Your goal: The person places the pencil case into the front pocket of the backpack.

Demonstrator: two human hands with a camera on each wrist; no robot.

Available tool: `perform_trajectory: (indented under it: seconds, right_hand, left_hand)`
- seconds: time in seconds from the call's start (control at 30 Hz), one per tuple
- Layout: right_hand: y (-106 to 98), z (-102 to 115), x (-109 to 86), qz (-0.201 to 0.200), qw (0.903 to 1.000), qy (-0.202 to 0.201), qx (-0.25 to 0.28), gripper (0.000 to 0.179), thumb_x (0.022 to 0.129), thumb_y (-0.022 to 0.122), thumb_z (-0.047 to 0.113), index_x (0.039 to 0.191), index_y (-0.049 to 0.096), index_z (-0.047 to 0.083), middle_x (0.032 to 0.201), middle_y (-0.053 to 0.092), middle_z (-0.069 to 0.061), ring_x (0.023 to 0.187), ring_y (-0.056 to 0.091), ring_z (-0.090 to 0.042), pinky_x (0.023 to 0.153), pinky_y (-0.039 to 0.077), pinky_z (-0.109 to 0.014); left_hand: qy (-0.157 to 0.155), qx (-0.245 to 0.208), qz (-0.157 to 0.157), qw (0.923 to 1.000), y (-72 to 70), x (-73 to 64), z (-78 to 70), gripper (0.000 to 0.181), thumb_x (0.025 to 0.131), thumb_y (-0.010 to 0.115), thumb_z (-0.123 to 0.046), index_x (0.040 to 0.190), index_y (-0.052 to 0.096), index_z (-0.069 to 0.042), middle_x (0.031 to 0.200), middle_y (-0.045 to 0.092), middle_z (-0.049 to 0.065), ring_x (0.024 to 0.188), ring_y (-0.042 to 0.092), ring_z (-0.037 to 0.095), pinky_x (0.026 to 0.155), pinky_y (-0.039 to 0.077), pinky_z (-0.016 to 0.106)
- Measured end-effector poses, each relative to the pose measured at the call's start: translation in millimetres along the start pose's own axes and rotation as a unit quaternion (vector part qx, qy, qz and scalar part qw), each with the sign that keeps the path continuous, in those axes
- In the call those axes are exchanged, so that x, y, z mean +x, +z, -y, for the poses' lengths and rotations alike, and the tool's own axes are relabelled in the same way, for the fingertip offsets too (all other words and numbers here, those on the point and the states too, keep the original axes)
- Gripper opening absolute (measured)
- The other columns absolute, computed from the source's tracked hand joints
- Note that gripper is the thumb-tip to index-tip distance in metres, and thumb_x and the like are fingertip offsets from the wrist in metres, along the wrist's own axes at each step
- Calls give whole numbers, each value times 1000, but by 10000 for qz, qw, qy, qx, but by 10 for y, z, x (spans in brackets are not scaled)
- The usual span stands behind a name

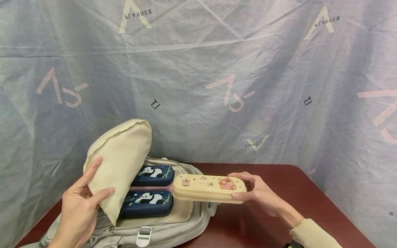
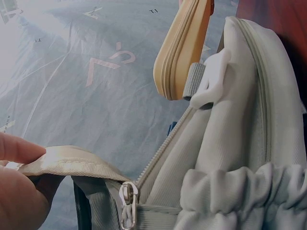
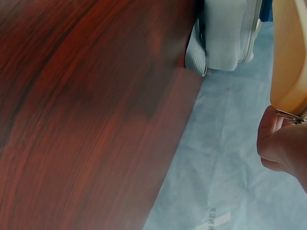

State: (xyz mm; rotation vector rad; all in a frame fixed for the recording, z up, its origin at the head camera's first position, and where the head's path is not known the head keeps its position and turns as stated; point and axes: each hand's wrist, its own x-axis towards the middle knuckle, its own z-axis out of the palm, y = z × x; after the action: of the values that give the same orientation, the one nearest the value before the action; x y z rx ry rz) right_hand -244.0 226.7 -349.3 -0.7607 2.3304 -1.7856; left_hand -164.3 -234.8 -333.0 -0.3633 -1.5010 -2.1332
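Observation:
A grey and cream backpack [image 1: 186, 230] lies on the table with its front compartment unzipped. My left hand [image 1: 80, 203] pinches the cream flap [image 1: 119, 162] by its edge and holds it lifted. Two dark blue pencil cases with pandas, a far one [image 1: 159, 175] and a near one [image 1: 155, 203], lie in the opening, partly covered by the flap. Something pink shows between them. My right hand [image 1: 252, 187] grips a cream yellow pencil case [image 1: 204, 187] by its right end, thumb in front and fingers behind. Its left end reaches over the opening, beside the panda cases.
The backpack stands at the left of a dark red wooden table [image 1: 273, 220]. A grey printed cloth [image 1: 192, 86] hangs behind and at both sides. A zipper pull [image 2: 128, 194] and a white buckle [image 1: 144, 236] are on the near side of the bag.

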Motion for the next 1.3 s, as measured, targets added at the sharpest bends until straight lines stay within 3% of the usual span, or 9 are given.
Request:
perform_trajectory:
  seconds: [0.63, 0.93, 1.3]
  right_hand:
    - [245, 47, 215, 59, 10000, -19, 70, 63, 84, 87, 13, 142, 65, 3, 137, 54, -20, 109, 62, -33, 89, 56, -32]
    - [391, 106, 290, 149, 9997, -23, 177, 64, 83, 87, 9, 141, 63, -3, 134, 55, -21, 108, 62, -30, 88, 58, -31]
    - [608, 135, 406, 143, 9996, -5, 224, 62, 82, 88, 6, 140, 66, 0, 129, 57, -18, 111, 59, -28, 89, 56, -29]
  left_hand:
    - [32, -48, 25, 10000, 7, -2, 3, 92, 83, 55, 39, 161, 45, -10, 170, 22, 9, 131, 57, 9, 90, 60, 26]
    - [75, -66, 2, 10000, 8, -6, 2, 92, 83, 55, 39, 160, 46, -9, 169, 27, 8, 131, 57, 9, 89, 61, 26]
    - [74, -33, -29, 10000, 8, 1, 3, 92, 83, 55, 39, 161, 46, -9, 168, 27, 9, 129, 59, 9, 89, 61, 25]
